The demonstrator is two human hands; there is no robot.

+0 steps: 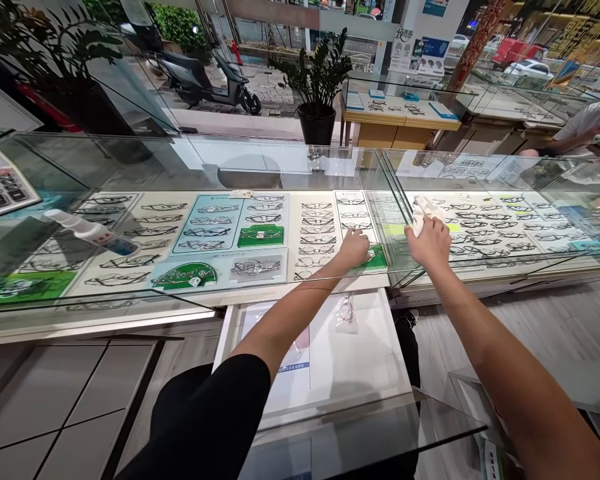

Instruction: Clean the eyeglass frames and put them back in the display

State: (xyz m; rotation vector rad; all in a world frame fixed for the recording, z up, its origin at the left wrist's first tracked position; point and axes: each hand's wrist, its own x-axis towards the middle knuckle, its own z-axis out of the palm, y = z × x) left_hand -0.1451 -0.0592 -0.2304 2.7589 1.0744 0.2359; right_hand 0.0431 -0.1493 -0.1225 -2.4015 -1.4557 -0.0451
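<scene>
My right hand (pixel 433 245) is closed on a white cloth (pixel 426 209), above the glass showcase (pixel 265 160) near the upright glass edges where two sections meet. My left hand (pixel 355 248) is to the left of it, over the same case, with its fingers curled in. Whatever may be inside those fingers is hidden. Beneath the left hand is a narrow white card (pixel 351 200) with eyeglasses, and a green display tray (pixel 377 257) shows beside it. Rows of eyeglass frames (pixel 317 222) lie under the glass.
A spray bottle (pixel 93 233) lies at the left on the glass, near a calculator (pixel 3 183). Below the case, an open drawer (pixel 355 373) holds a bagged pair of glasses (pixel 347 313). A glass pane (pixel 380 427) juts out in front. At right sits another person (pixel 587 127).
</scene>
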